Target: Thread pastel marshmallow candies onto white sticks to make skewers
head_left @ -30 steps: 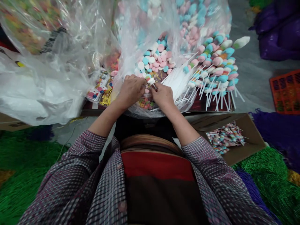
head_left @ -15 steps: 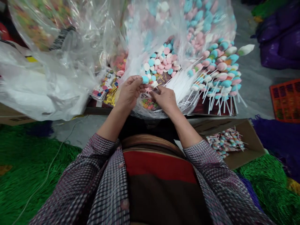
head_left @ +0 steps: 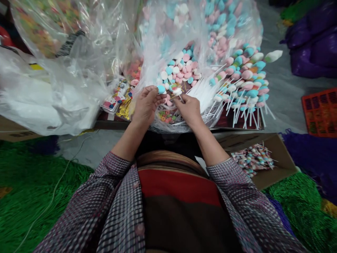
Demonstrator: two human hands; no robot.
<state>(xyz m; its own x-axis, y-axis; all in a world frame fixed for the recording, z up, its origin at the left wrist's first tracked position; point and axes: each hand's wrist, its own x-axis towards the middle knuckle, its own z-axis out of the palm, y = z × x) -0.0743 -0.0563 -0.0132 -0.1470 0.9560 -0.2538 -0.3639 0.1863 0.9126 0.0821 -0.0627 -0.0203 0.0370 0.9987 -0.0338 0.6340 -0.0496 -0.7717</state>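
A blue marshmallow [head_left: 161, 89] is pinched between the thumb and fingers of my left hand [head_left: 144, 104]. My right hand [head_left: 189, 108] is closed on a thin stick, mostly hidden by the fingers, with a white marshmallow [head_left: 177, 91] and something orange-green at its end. The two marshmallows are apart. Just beyond the hands lie loose pink, white and blue marshmallows [head_left: 181, 70] in an opened plastic bag. Below them are small coloured gummy rings [head_left: 167, 116]. Beside my right hand lies a bundle of white sticks [head_left: 198, 95].
Finished marshmallow skewers [head_left: 247, 80] are stacked at the table's right end. Clear bags of candy [head_left: 231, 21] stand behind. Gold ties [head_left: 125, 107] and printed packets [head_left: 112, 100] lie left. A cardboard box [head_left: 284, 158] of wrapped sweets sits below right, near an orange crate [head_left: 321, 112].
My right hand has shifted slightly right with the stick, widening the gap between the white marshmallow and the blue one. My left hand has barely moved and still pinches the blue marshmallow.
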